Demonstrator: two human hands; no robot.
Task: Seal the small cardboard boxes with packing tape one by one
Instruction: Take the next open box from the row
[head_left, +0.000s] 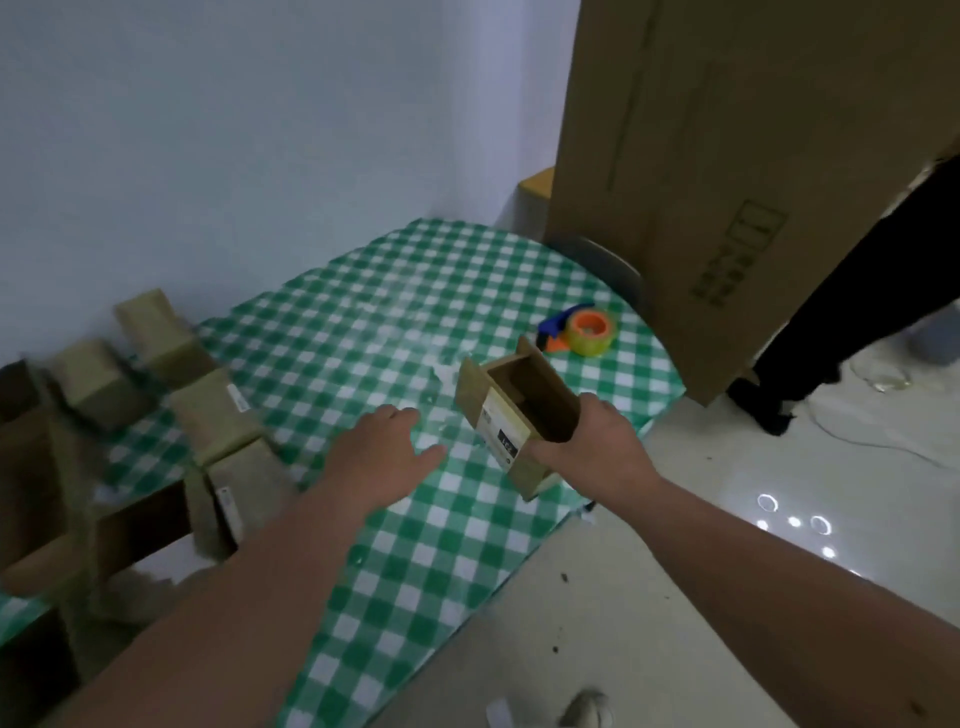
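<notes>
My right hand (592, 447) grips a small open cardboard box (511, 410) with a white label, held tilted just above the table's right side, its flaps up. To the left of that box my left hand (384, 457) hovers over the green checked tablecloth (415, 291) with fingers relaxed and holding nothing. A tape dispenser (584, 330) with an orange core, a yellowish roll and a blue handle lies on the table beyond the box, apart from both hands. Several other small cardboard boxes (218, 415) lie blurred along the table's left side.
A large cardboard carton (727, 182) leans at the table's far right corner, with a person in dark trousers (841, 332) standing behind it. A chair back (608, 265) shows under the carton. A white wall runs behind the table; pale floor lies to the right.
</notes>
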